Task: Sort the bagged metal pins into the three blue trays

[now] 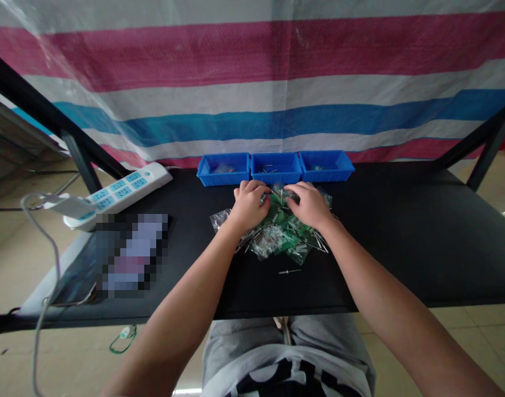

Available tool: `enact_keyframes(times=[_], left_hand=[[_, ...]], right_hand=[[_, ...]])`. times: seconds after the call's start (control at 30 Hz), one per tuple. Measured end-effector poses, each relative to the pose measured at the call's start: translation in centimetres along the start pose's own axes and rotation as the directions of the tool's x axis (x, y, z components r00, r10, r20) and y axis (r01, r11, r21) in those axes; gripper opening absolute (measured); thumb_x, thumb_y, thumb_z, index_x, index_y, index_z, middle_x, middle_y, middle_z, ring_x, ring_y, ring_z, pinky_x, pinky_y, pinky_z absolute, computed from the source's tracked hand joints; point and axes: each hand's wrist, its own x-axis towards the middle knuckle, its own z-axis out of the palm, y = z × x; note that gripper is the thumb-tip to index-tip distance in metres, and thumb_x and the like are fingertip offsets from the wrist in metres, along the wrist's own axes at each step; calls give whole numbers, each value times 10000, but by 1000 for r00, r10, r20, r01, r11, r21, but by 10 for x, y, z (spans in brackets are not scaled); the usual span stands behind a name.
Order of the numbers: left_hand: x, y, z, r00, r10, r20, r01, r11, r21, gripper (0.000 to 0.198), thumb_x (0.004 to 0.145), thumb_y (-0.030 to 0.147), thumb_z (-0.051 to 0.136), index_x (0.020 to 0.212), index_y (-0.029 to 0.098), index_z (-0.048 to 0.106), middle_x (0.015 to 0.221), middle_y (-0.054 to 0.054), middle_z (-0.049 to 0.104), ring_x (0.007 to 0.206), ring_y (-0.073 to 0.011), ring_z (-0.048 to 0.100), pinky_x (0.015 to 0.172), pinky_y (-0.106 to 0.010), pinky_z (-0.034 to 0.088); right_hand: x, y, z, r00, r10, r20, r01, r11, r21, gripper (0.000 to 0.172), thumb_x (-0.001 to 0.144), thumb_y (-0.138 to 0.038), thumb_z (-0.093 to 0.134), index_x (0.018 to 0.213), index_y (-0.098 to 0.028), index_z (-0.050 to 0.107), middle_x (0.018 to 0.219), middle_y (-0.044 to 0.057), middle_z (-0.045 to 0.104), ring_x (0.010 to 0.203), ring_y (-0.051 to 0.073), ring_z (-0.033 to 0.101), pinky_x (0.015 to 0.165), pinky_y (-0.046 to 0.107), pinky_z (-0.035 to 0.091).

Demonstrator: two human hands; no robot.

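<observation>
A heap of small clear and green plastic bags [272, 237] mixed with thin metal pins that look like blind rivets lies on the black table. At the heap's back left, my left hand [251, 205] is closed with curled fingers; what they pinch is too small to make out. Across from it, my right hand [310, 204] has thumb and fingers closed on a small clear plastic bag [292, 195] at the top of the heap. One loose rivet [289, 271] lies apart, nearer the table's front edge.
Behind the heap stand three joined blue bins, left [223, 179], middle [276, 177] and right [327, 173], with small items inside. A white power strip [120, 193] with a plugged cable and a blurred phone-like object [134, 253] lie at left. Striped sheeting [252, 94] hangs behind.
</observation>
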Motion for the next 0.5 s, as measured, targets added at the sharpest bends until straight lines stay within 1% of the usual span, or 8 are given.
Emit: enact_keyframes(times=[0.07,0.13,0.3,0.4,0.5], left_hand=[[-2,5,2,997,47,57,-47,999,-3,228,847,268,529,1005,206,682,1109,-90,648,1051,-275,502,859,-436,404],[-4,8,3,991,96,94,-96,995,-7,237,845,282,535,1013,200,681,1098,-88,650,1046,-274,505,857,-435,400],[-5,10,4,964,217,156,-215,976,-32,302,888,311,490,1107,208,670,1118,-84,640,1063,-264,494,894,-437,376],[-5,9,5,952,247,179,-247,969,-27,351,897,360,490,1170,210,652,1123,-92,630,1057,-268,490,899,-444,364],[-5,9,6,947,253,196,-252,967,-30,360,900,380,489,1181,222,649,1121,-95,621,1058,-267,485,898,-441,358]], right_hand=[[-1,1,3,999,-17,40,19,998,-54,264,814,-210,587,1059,-173,681,1037,110,675,986,273,568,871,383,455],[-2,2,6,998,-16,59,21,997,-77,262,815,-229,600,1053,-168,691,1027,114,672,982,277,557,889,401,453],[-1,6,10,999,-13,31,15,998,-57,218,814,-197,584,985,-155,713,983,110,676,939,257,577,893,396,459],[-1,9,12,1000,-20,23,21,999,-42,212,807,-157,561,939,-142,726,948,112,683,925,251,593,885,383,472],[0,10,13,999,-28,22,29,999,-37,231,802,-123,535,920,-149,732,932,106,685,920,248,599,879,378,480]])
